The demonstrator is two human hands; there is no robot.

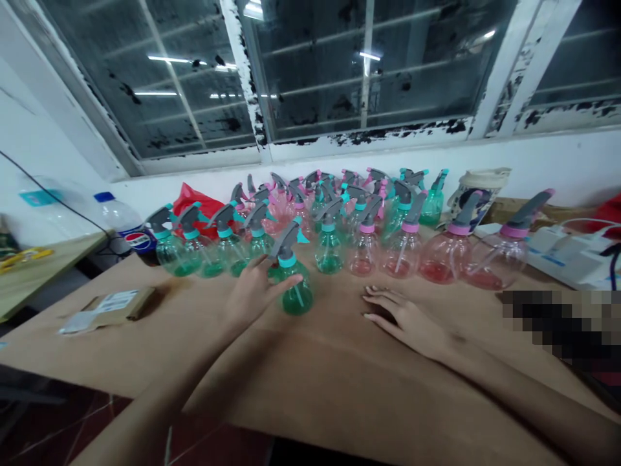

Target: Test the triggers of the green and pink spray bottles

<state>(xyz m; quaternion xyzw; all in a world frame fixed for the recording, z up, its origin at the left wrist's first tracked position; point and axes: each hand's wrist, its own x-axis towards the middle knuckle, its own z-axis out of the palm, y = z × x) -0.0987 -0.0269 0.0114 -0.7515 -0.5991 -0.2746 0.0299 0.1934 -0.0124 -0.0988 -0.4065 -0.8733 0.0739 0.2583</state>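
My left hand (255,288) is closed around a green spray bottle (297,301) with a grey and teal trigger head, its thumb lying across the bottle's front. The bottle is upright and stands at, or just above, the table; I cannot tell which. My right hand (405,317) lies palm down on the table, fingers stretched out, holding nothing. Behind both hands runs a row of spray bottles: teal-collared ones with green bases, such as this bottle (330,255), and pink-collared ones with pinkish bases, such as this bottle (446,259).
More spray bottles (349,184) crowd against the wall beneath the windows. On the left are a Pepsi bottle (138,236), a red plastic bag (196,207) and a flat cardboard packet (114,304). A white power strip (557,259) with cables lies right, near a printed pouch (478,188).
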